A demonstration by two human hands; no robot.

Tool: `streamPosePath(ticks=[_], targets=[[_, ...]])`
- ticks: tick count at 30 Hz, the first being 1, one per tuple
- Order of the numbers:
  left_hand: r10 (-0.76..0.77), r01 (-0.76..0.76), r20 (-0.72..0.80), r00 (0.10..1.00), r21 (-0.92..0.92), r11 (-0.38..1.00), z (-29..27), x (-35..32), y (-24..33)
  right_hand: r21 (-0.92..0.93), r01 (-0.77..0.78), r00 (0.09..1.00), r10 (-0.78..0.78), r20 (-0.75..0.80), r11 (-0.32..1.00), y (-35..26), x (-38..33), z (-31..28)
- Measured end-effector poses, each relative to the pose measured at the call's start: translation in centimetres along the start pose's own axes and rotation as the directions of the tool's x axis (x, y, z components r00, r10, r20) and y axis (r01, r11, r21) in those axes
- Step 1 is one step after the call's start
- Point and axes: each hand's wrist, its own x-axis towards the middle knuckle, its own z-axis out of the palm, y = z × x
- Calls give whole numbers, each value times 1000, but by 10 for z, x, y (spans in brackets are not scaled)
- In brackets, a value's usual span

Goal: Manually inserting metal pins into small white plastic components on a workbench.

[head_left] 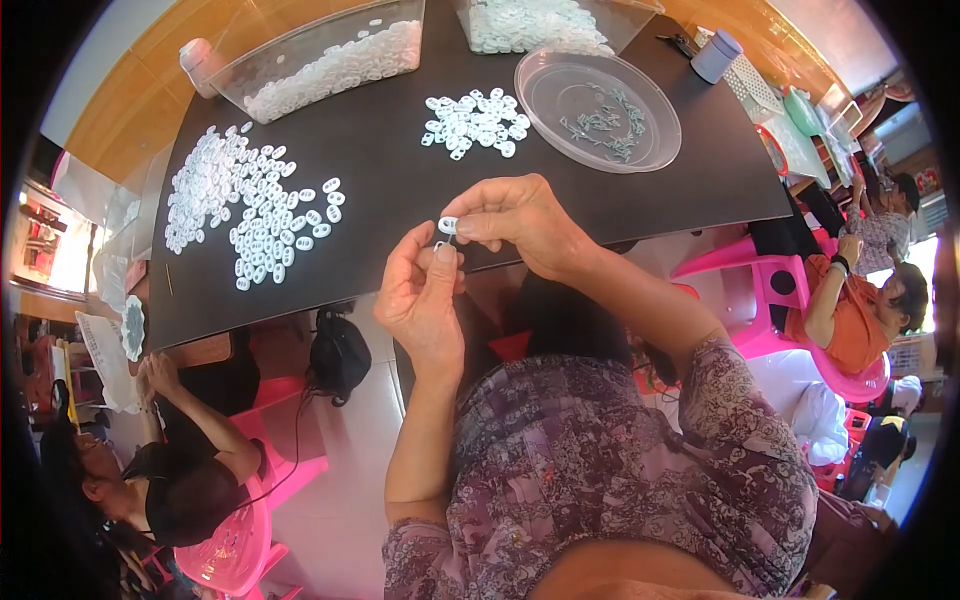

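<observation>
Just past the table's near edge, my two hands meet at the fingertips. My right hand (528, 222) pinches a small white oval plastic piece with holes (448, 226) between thumb and fingers. Below it my left hand (422, 305) is closed in a pinch, its thumb tip against a tiny pale part too small to name. A thin greyish sliver seems to run between the two. Beyond my hands lies a small heap of like white oval pieces (474, 123). To its right a round clear plastic dish (655, 140) holds small grey-green slender parts (612, 122).
Bigger piles of white pieces (265, 225) spread over the left of the dark table (360, 170). Two clear bins (330, 55) of white pieces stand at the back. A lidded cup (716, 57) stands back right. People sit on pink chairs (765, 290) on both sides.
</observation>
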Motion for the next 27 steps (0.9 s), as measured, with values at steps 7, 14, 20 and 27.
streamPosePath(ticks=[7,14,20,27], targets=[[21,-21,8,1000,-22,1000,-1,-1,-1,-69,60,998,-62,-28,996,2,-3,4],[54,-54,7,999,-3,999,0,-3,-2,-148,163,987,-162,22,975,4,-5,5],[49,-49,-1,999,23,999,0,-2,-2,-265,227,968,-247,-44,937,6,-6,9],[54,-54,26,998,-4,999,-2,-1,-3,-267,266,958,-286,-37,926,5,-6,10]])
